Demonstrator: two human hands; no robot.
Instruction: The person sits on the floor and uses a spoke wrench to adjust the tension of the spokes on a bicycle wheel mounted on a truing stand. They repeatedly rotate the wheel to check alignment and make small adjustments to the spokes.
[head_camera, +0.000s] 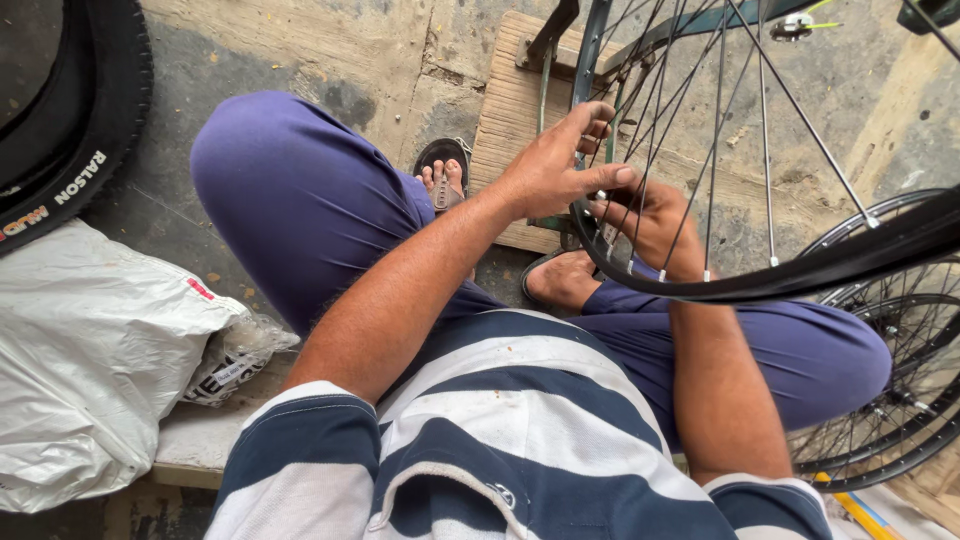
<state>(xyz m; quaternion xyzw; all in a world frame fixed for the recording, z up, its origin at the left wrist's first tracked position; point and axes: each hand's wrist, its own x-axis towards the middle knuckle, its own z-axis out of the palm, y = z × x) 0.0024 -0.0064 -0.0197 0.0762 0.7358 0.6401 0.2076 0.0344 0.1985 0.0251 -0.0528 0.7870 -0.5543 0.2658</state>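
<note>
A black bicycle wheel rim (800, 278) with thin metal spokes (765, 150) stands upright in front of me, held in a metal stand on a wooden board (510, 110). My left hand (555, 165) rests on the near part of the rim, thumb stretched along its edge. Behind the spokes, my right hand (655, 225) pinches something small at the rim; what it holds is hidden. My knees in blue trousers spread to both sides, and my feet in sandals (443, 175) rest on the concrete floor.
A black tyre (90, 120) lies at the upper left. A white plastic sack (90, 360) sits at the left. More spoked wheels (900, 380) lie at the right, with a yellow tool (860, 512) near the bottom right corner.
</note>
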